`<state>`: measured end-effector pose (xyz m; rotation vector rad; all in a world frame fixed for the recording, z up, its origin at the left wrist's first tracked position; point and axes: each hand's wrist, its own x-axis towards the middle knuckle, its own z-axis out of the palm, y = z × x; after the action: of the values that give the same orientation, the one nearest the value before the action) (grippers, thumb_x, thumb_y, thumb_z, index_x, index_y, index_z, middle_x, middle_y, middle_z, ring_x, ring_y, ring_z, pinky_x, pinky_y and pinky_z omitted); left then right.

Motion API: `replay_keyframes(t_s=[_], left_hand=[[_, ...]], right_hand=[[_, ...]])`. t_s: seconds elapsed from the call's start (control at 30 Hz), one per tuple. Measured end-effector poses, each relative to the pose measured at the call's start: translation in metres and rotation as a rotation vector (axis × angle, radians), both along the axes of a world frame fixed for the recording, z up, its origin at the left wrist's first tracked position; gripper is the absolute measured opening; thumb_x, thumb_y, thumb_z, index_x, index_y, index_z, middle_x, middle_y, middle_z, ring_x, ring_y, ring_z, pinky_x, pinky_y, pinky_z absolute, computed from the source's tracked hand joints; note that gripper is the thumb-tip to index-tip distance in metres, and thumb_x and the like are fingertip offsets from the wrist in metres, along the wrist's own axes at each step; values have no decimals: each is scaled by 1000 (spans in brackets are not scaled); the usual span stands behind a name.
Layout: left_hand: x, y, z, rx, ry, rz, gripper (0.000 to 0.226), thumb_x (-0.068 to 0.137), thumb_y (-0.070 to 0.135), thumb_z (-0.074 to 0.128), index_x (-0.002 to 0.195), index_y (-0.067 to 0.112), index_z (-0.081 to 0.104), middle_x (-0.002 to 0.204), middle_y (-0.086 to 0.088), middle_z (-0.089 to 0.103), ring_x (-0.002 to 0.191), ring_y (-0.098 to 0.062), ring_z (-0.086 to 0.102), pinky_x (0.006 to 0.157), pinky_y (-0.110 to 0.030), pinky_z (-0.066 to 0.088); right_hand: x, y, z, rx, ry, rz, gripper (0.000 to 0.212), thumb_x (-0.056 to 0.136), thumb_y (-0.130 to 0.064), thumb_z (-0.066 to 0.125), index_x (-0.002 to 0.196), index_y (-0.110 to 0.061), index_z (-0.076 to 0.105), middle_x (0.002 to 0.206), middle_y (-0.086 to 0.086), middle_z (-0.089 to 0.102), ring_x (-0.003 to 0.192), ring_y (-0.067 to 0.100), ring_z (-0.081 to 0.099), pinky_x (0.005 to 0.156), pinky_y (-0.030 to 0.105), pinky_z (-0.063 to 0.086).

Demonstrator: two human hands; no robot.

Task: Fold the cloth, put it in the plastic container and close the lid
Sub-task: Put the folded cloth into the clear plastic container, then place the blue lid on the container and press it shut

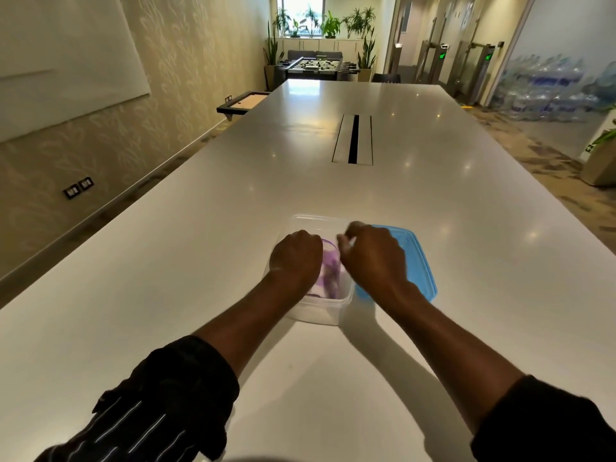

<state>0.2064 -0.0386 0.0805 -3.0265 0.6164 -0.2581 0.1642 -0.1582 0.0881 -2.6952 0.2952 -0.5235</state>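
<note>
Head view looks down over both of my forearms, which reach forward across a long white table (200, 261). My left hand (295, 258) is curled knuckles-up over the near left part of a clear plastic container (320, 311), its fingers bent down into the box. My right hand (375, 255) sits just beside it, also knuckles-up, over the right side of the container. Between the two hands I see the cloth (328, 275), a purple and white bundle lying inside the container, pressed down below its rim. Both hands seem to be on the cloth, but their fingertips are hidden under the knuckles, and the right hand is a little blurred, so I cannot tell whether either one pinches the fabric or only presses on it.

Just to the right of my right hand, partly under its wrist, a blue lid (416, 261) lies flat on the table, touching or nearly touching the container's right wall. The container is open at the top.

Beyond the hands, well apart, a grey cable slot (353, 138) is set into the middle of the table. Dark sleeves, the left sleeve (160, 405) with thin pale stripes, are pushed up both forearms near me.
</note>
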Motion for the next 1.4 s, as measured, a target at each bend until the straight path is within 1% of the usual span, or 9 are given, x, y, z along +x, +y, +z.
replay_keyframes(t_s=[0.23,0.37,0.5,0.57,0.67,0.8,1.13,1.3,1.4], left_hand=[[-67,-35,8,-310,-128,-249,7,73,6,59,73,8,65,73,-12,66,61,-30,67,51,-30,51],[-100,-73,-24,-401,45,-358,55,82,17,20,119,3,57,127,-21,58,118,-35,56,92,-41,51],[-95,-89,-57,-244,-34,-333,59,81,21,62,135,2,47,143,-21,45,136,-29,40,111,-33,33],[-90,-91,-80,-162,86,-307,60,86,17,57,140,0,38,147,-23,38,139,-33,33,114,-39,28],[-88,-88,-100,-168,29,-324,30,89,27,55,109,8,65,111,-14,69,104,-27,64,90,-37,51],[-100,-82,-100,-252,-12,-380,18,80,34,68,68,22,63,63,5,64,58,-12,62,51,-24,49],[-113,-78,-95,-234,-113,-384,20,76,35,65,64,23,55,56,6,56,45,-8,51,38,-21,36],[-107,-77,-98,-204,-109,-393,24,71,28,77,74,21,55,61,5,57,46,-9,52,37,-22,47],[-106,-78,-95,-208,-119,-397,29,67,25,82,79,20,56,64,3,59,49,-11,54,38,-22,48]], right_hand=[[-41,-84,-61,26,121,-113,29,91,-29,56,115,-17,68,117,13,63,103,34,60,80,37,48],[-65,-98,-83,-111,185,-32,30,85,-34,56,104,-18,73,102,9,69,92,31,64,71,35,49],[-83,-98,-93,-157,93,-19,19,82,-30,64,94,-21,76,86,4,70,78,24,64,64,28,46],[-93,-96,-94,-147,60,-20,14,84,-26,66,91,-24,77,84,0,70,77,21,62,63,29,46],[-105,-97,-97,-119,31,-13,11,84,-26,68,88,-27,77,84,-4,70,77,16,61,60,26,46],[-122,-94,-100,-91,27,-7,10,85,-28,68,88,-28,78,85,-7,70,78,12,62,59,24,47],[-136,-84,-96,-44,25,4,12,86,-25,67,92,-26,77,92,-6,71,90,15,62,64,21,40],[-136,-82,-91,249,-121,-60,27,84,3,59,101,-9,76,115,7,70,108,22,64,90,20,43],[-144,-74,-85,459,-309,-178,31,85,16,54,103,-3,71,117,5,62,108,16,55,85,2,37]])
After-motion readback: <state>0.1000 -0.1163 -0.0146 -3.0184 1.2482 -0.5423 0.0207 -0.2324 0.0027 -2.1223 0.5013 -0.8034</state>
